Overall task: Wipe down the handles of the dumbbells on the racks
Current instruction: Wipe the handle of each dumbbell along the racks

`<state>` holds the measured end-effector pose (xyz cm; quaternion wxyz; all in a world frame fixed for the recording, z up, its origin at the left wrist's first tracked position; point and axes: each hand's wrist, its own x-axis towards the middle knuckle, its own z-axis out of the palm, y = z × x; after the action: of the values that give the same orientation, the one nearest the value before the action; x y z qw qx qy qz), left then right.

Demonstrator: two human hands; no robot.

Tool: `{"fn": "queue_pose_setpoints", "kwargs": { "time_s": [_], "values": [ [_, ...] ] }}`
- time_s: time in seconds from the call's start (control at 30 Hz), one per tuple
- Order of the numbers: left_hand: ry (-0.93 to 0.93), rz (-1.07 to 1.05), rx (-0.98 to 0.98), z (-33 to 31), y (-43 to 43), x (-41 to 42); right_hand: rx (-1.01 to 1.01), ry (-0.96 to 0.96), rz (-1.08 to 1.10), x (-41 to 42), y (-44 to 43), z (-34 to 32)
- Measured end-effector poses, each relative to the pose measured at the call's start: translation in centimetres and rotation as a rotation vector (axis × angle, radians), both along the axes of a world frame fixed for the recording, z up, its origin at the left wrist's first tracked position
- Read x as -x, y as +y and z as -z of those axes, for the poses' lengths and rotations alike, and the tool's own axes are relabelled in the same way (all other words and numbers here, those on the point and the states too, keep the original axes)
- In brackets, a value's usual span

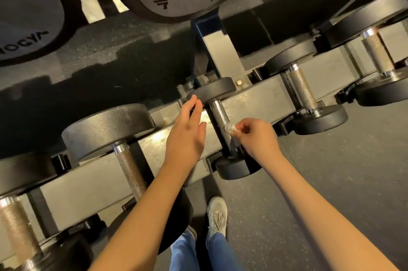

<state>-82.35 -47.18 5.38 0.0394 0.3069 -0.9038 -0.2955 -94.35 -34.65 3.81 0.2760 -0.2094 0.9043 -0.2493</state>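
Pinching one wipe [230,127], right hand [256,136] touches one dumbbell handle [220,118].

Small black round-headed dumbbell [213,91] lies across grey steel rack rail [254,103]. Knurled chrome handle [218,116] exposed. Small crumpled white wipe [229,127] touches handle's near half.

Handle [221,121] knurled metal; dumbbell heads [103,129] matt black; floor [331,182] speckled rubber.
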Motion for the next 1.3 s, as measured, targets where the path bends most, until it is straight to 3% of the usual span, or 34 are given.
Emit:
{"fn": "queue_pose_setpoints", "kwargs": {
  "time_s": [0.13,0.47,0.77,1.0,1.13,1.23,1.3],
  "values": [
    [0.008,-0.011,-0.012,-0.1,0.1,0.0,-0.167,0.051,-0.124,-0.5,1.6,0.0],
    [0.017,-0.023,-0.015,0.3,0.0,-0.1,0.220,0.106,0.186,-1.1,-2.9,1.3],
    [0.017,-0.032,-0.030,0.3,-0.1,0.0,0.330,0.134,0.161,-0.2,-5.0,1.5],
    [0.017,-0.023,-0.102,0.3,-0.2,0.0,0.096,0.080,0.046,-1.3,0.5,1.3],
    [0.000,-0.066,-0.034,0.2,0.7,-0.6,-0.068,0.029,-0.028,-1.6,2.2,0.7],
    [-0.010,-0.078,-0.177,0.5,2.1,-1.1,0.057,0.047,0.020,-2.0,2.3,0.0],
    [-0.001,-0.078,-0.430,0.7,2.8,-1.0,0.225,0.002,0.112,-2.2,2.0,-0.7]
  ]
}}
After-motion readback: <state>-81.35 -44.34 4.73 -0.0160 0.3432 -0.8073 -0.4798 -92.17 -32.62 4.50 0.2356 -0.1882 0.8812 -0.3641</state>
